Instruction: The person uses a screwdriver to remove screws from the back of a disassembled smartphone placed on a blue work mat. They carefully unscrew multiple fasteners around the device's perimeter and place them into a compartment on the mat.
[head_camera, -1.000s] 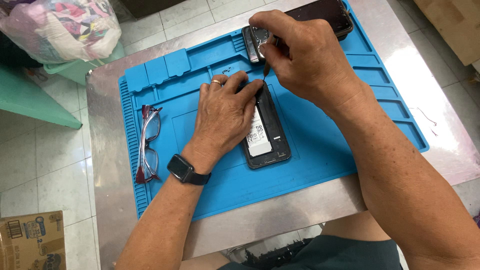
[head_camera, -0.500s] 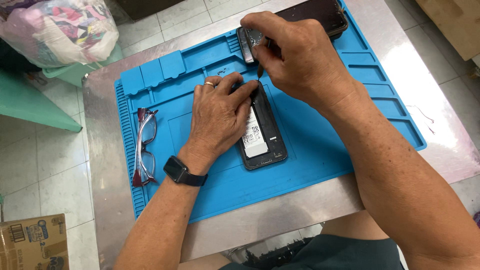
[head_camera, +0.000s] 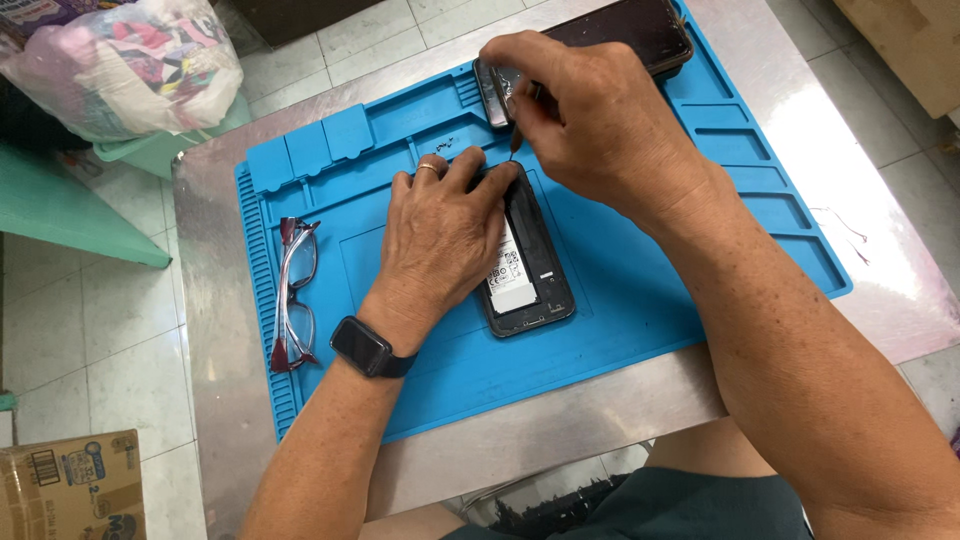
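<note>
An opened black phone (head_camera: 527, 275) lies back-up on the blue work mat (head_camera: 640, 260), its white-labelled battery showing. My left hand (head_camera: 440, 235), with a ring and a black wrist watch, presses flat on the phone's upper left part. My right hand (head_camera: 595, 120) hovers above the phone's top end and pinches a thin dark tool (head_camera: 518, 135) whose tip points down at the phone's top edge. The tool's handle is hidden in my fingers.
A second dark phone or panel (head_camera: 640, 30) lies at the mat's far edge. A small grey part (head_camera: 490, 90) sits beside my right hand. Folded glasses (head_camera: 295, 290) rest on the mat's left. The metal table (head_camera: 215, 300) has a plastic bag (head_camera: 130, 60) beyond it and a cardboard box (head_camera: 70, 485) on the floor.
My right hand has lowered slightly, bringing the tool tip closer to the phone's top edge. My left hand stays pressed on the phone.
</note>
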